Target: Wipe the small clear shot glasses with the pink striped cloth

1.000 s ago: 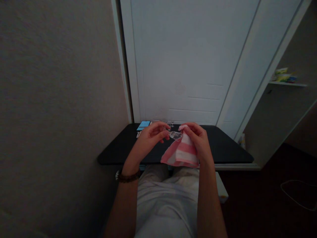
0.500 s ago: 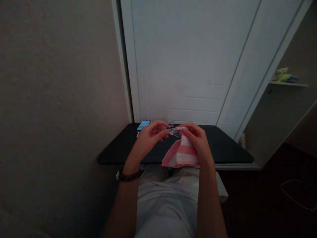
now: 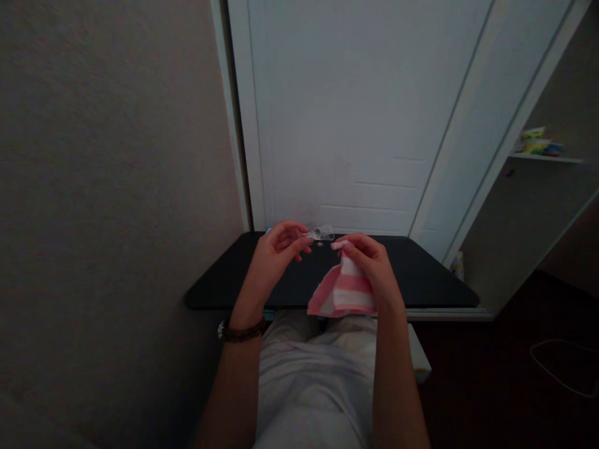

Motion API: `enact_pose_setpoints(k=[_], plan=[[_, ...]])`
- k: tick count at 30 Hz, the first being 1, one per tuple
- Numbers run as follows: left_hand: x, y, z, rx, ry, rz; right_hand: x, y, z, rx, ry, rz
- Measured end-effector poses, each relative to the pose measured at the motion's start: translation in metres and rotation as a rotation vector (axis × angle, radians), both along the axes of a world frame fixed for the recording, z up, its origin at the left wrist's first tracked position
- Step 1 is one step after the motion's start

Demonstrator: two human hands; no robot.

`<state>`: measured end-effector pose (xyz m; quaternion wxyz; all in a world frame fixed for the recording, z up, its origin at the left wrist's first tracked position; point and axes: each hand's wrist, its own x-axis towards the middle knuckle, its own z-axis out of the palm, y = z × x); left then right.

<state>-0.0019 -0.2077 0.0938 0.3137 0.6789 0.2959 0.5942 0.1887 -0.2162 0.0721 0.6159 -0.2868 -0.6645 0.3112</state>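
Observation:
My left hand (image 3: 281, 248) pinches a small clear stemmed glass (image 3: 324, 233) at its left end, the bowl tilted over and pointing right. Between thumb and fingers of my right hand (image 3: 367, 252) is a pink-and-white striped cloth (image 3: 349, 290), which hangs down in front of the table edge. A short gap lies between the cloth and the glass. Behind the held glass, a round clear base (image 3: 320, 244) shows on the black table (image 3: 421, 274); the rest of that piece is hard to make out.
A white panelled door (image 3: 346, 112) rises directly behind the table, and a plain wall (image 3: 116, 187) stands close on the left. Mostly hidden behind my left hand is a phone-like blue thing. To the right, a shelf (image 3: 545, 158) carries colourful packets.
My left hand has drawn the glass slightly left and up, away from the cloth, and turned it. It now covers most of the blue-screened thing. My right hand has barely moved.

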Motion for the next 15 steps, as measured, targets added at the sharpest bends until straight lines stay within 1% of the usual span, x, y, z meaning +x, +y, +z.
enact_pose_setpoints(k=[3, 7, 11, 15], plan=[[0.0007, -0.0019, 0.0005, -0.004, 0.004, -0.026, -0.0012, 0.0011, -0.0007, -0.016, 0.005, 0.01], [0.0019, -0.0062, 0.0019, -0.013, 0.028, -0.096, -0.0009, 0.0052, -0.0035, -0.058, 0.02, 0.036], [0.0016, -0.009, 0.0023, -0.026, 0.071, -0.156, 0.0009, 0.0072, -0.0041, -0.07, 0.042, 0.01], [0.0015, -0.0089, 0.0019, -0.03, 0.13, -0.162, 0.0003, 0.004, -0.0013, -0.036, 0.026, -0.033]])
